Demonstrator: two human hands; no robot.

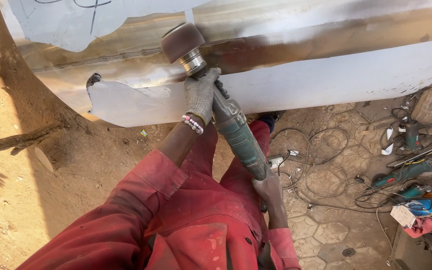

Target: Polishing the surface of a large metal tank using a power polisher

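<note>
A: The polisher (236, 132) runs up from the person's lap to the steel sheet (326, 75), its drum (182, 42) pressed against the brownish band under the seam (101, 59). Where do the hands sit?

B: The left hand (201, 95), in a grey glove, is wrapped round the neck just behind the drum. The bare right hand (270, 189) is clenched on the tail end of the green body, low by the red overalls (176, 220).

A: So the left steers and the right carries the weight. What would make the pass a good one?

B: Probably keeping the drum flat to the curve rather than tipped on one edge, with light, even pressure from the left hand, so it doesn't dig a groove. The bracelet (192, 124) sits at that wrist, well back from the spinning part, which looks safe enough.

A: And round about?

B: The protective film (126, 102) is peeled and torn just left of the drum; better the drum stays off its ragged edge. Cables (321, 165) and other grinders (406, 172) lie on the paving to the right, near the feet, so the cord should trail clear of them.
</note>
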